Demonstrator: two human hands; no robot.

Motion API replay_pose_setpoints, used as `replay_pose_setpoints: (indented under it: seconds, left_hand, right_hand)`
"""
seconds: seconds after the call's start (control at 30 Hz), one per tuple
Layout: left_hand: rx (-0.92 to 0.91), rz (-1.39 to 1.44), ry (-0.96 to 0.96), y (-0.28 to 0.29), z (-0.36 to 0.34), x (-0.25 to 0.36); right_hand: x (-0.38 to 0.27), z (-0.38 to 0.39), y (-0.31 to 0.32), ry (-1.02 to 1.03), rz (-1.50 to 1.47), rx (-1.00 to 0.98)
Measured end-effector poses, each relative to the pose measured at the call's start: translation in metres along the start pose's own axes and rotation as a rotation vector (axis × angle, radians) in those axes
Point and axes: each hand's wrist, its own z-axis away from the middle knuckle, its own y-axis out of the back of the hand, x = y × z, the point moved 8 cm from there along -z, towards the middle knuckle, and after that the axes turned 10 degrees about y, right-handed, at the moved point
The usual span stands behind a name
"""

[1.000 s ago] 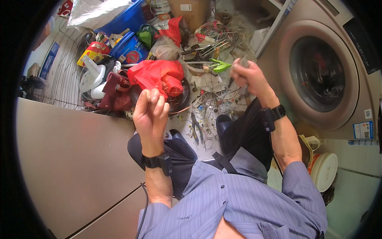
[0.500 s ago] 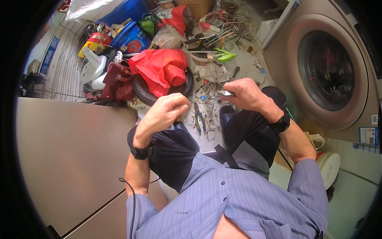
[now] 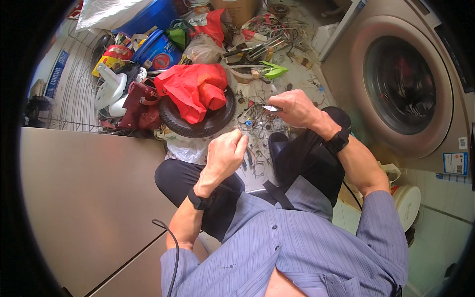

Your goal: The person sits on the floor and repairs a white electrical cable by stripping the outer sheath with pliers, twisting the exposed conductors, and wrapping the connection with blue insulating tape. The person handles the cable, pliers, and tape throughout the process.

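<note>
My right hand (image 3: 298, 110) is closed round a knife whose short, pale, slanted blade (image 3: 271, 108) sticks out to the left; its handle is hidden in the fist. Lower and to the left, in front of my knee, my left hand (image 3: 225, 155) is closed with thumb and fingers pinched together. Whatever may be in that pinch is too small or hidden. Dark-handled pliers (image 3: 249, 157) lie on the floor just right of my left hand, partly covered by it. Scraps of wire and cable (image 3: 257, 119) are strewn over the floor beneath both hands.
Ahead stands a black tyre (image 3: 198, 129) with a red bag (image 3: 190, 86) on it. Buckets, a blue tub (image 3: 159, 52) and a heap of tools surround it. A front-loading washing machine (image 3: 356, 89) is at the right, and a large smooth panel (image 3: 89, 193) at the left.
My left hand has moved right and nearer to me, now partly covering the pliers. The right hand with the knife has shifted slightly left and away from me.
</note>
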Motion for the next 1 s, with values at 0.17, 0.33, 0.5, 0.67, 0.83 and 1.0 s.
replay_pose_setpoints:
  seconds: [0.17, 0.33, 0.5, 0.67, 0.83, 1.0]
  left_hand:
    - [-0.041, 0.193, 0.121, 0.009, 0.015, 0.001]
    - [-0.044, 0.336, 0.204, 0.018, 0.036, -0.01]
    - [-0.099, 0.444, 0.332, 0.023, 0.064, -0.029]
    - [-0.144, 0.465, 0.368, 0.034, 0.087, -0.037]
    - [-0.179, 0.517, 0.476, 0.044, 0.112, -0.051]
    - [-0.15, 0.456, 0.533, 0.073, 0.137, -0.064]
  right_hand:
    - [0.028, 0.001, 0.006, -0.071, -0.133, -0.015]
    - [0.071, 0.014, 0.028, -0.292, -0.104, 0.015]
    - [0.13, 0.039, 0.056, -0.617, -0.136, 0.147]
    - [0.183, 0.062, 0.086, -0.796, -0.093, 0.232]
    - [0.224, 0.083, 0.109, -0.894, -0.024, 0.427]
    - [0.25, 0.112, 0.118, -0.979, -0.06, 0.629]
